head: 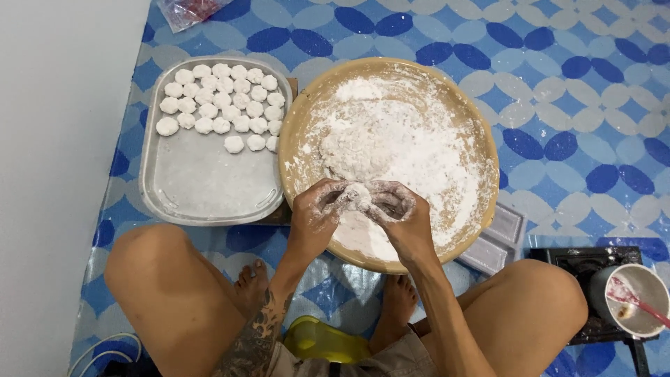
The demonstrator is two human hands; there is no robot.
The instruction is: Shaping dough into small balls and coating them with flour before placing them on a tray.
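Two bare, flour-dusted hands are seen meeting over the near part of a wide round tan basin. A small soft dough piece is pinched between them: the left hand is curled closed around its left side, and the right hand is cupped closed against its right side, fingertips touching the dough. One larger lump of white dough is seen lying in the basin just beyond the hands, amid loose powdery flour spread over the basin floor.

Roughly twenty-eight small round white dough balls are laid in close rows at the far end of one rectangular grey metal tray with rounded corners, just left of the basin; the near part of the tray is dull and bare. One white cup holding a red-handled utensil is set at the right, on a dark stove. Everything is placed on a blue-and-white patterned mat.
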